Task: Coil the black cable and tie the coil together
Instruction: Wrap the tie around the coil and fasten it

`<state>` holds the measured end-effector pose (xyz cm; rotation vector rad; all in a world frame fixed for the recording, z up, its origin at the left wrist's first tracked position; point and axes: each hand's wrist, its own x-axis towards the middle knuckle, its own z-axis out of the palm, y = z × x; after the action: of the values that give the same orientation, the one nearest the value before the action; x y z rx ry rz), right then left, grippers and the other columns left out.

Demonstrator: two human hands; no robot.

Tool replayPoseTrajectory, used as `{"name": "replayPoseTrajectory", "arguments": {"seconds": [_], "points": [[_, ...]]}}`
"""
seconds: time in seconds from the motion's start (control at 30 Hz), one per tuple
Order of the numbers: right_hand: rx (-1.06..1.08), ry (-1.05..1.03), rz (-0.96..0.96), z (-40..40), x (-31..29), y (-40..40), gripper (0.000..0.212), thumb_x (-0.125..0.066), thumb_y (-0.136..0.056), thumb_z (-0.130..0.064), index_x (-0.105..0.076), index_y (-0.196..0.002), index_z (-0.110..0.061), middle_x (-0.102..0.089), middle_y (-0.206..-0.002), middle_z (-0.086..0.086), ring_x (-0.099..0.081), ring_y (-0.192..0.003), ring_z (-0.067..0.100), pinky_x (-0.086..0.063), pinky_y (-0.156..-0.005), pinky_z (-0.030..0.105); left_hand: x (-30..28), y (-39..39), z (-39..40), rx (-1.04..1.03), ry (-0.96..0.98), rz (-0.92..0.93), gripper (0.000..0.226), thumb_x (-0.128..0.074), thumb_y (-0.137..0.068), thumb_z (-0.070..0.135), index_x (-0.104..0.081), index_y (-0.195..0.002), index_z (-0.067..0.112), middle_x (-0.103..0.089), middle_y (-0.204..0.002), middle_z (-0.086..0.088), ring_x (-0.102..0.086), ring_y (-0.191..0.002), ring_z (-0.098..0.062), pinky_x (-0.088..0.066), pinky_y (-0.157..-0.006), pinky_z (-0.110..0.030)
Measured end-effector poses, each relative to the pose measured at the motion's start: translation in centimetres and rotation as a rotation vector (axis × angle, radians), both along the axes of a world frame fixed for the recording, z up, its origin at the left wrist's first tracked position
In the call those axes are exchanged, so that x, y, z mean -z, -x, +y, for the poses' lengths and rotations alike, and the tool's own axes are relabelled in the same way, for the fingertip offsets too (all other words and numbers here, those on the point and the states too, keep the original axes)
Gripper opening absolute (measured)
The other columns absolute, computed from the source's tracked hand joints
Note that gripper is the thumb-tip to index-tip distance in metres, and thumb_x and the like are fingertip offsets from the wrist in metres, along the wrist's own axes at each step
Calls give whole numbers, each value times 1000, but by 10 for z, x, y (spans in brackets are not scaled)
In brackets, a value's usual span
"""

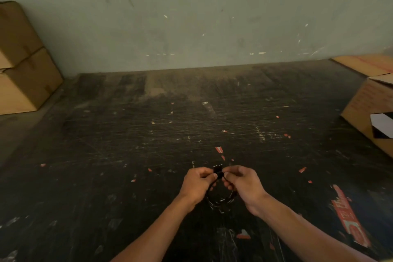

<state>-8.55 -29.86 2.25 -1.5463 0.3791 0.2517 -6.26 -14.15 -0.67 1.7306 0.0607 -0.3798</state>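
The black cable (221, 199) hangs as a small round coil between my two hands, low in the middle of the head view above a dark scratched table (148, 144). My left hand (196, 184) pinches the top of the coil from the left. My right hand (244, 185) pinches it from the right. Between the fingertips a short black strap or tie (218, 169) sticks up at the top of the coil. The lower part of the loop hangs below my palms; the cable's ends are hard to make out against the dark surface.
Stacked cardboard boxes (23, 66) stand at the far left against a grey-green wall (191, 17). An open cardboard box (370, 102) with a black-and-white label sits at the right edge. Red paper scraps and a torn red label (348, 217) lie scattered on the table.
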Motion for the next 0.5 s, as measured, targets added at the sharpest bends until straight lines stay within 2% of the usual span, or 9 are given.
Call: {"name": "replayPoseTrajectory", "arguments": {"seconds": [0.13,0.23,0.3,0.37,0.5], "points": [[-120,69,-97,-4,3,4,24,-64,-87,0,-69,-106,-16,-71,-96,2,-66,-87,12,-52,-75,25,-2,-2,0,4,-9,-5,14,-66,-91,10,-75,-96,20,-75,-86,-1,-68,-75,-7,-55,-72,-22],[-227,386,-257,-6,6,5,28,-64,-88,-4,-65,-103,-28,-70,-99,-7,-66,-90,0,-55,-78,20,-2,-2,0,32,-35,-6,14,-67,-90,12,-75,-94,24,-75,-89,-4,-68,-79,-10,-58,-77,-29],[-272,629,-407,-7,7,4,25,-64,-89,-8,-65,-106,-26,-66,-102,-12,-64,-91,-3,-52,-79,13,-3,-3,0,52,-47,-8,14,-68,-90,13,-75,-93,24,-75,-90,-5,-68,-79,-11,-57,-80,-34],[-337,788,-543,-9,7,2,22,-63,-90,-11,-66,-109,-22,-63,-104,-11,-61,-93,-3,-49,-81,9,-3,-3,0,74,-66,-8,12,-69,-90,15,-76,-94,24,-75,-89,-4,-67,-76,-9,-57,-77,-31],[-424,902,-623,-12,7,1,20,-59,-93,-15,-65,-111,-19,-61,-109,-5,-60,-99,5,-53,-90,26,-4,-4,1,124,-97,9,9,-71,-88,19,-76,-93,24,-73,-81,3,-66,-72,-4,-51,-69,-22]]}}
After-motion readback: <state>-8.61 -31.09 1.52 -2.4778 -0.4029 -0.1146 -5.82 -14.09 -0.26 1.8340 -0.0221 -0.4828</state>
